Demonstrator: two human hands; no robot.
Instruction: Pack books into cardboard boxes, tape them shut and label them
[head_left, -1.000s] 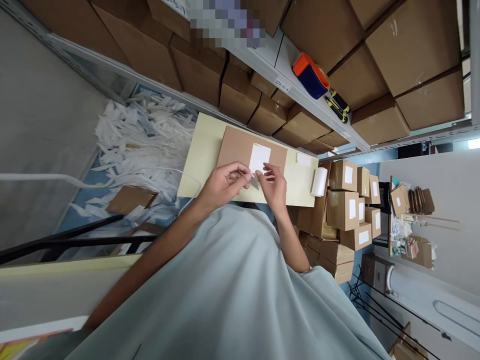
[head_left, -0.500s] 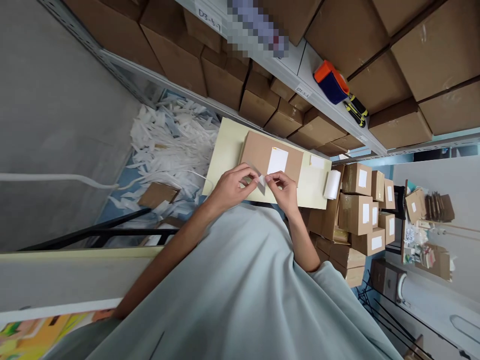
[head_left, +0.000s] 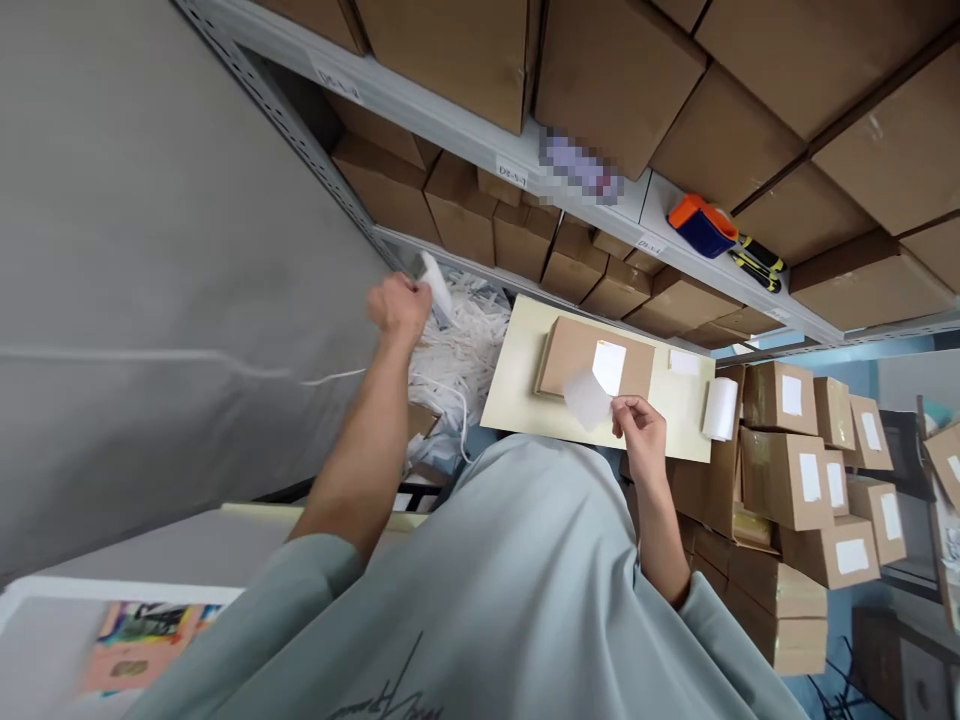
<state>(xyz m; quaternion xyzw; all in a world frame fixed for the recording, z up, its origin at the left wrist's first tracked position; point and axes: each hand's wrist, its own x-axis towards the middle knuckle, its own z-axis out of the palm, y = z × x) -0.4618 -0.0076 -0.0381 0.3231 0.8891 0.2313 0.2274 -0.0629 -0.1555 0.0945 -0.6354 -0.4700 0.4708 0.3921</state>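
My left hand point(head_left: 397, 303) is raised out to the left over a heap of white paper strips point(head_left: 457, 345) on the floor, closed on a white backing strip point(head_left: 436, 284). My right hand point(head_left: 641, 430) pinches a white label point(head_left: 586, 399) by its corner, just in front of the small pale table point(head_left: 517, 400). A flat brown cardboard box point(head_left: 574, 355) lies on that table with a white label point(head_left: 609, 366) stuck on its top.
A roll of white labels point(head_left: 721, 408) sits at the table's right end. Stacked labelled cartons point(head_left: 787, 440) stand to the right. Metal shelves point(head_left: 450, 110) full of brown boxes run along the back, with an orange-and-blue tape dispenser point(head_left: 701, 225) on one. A grey wall is on the left.
Both hands were together at the box peeling a label. Now my left hand has swung out left over the paper heap with the backing strip, and my right hand keeps the label.
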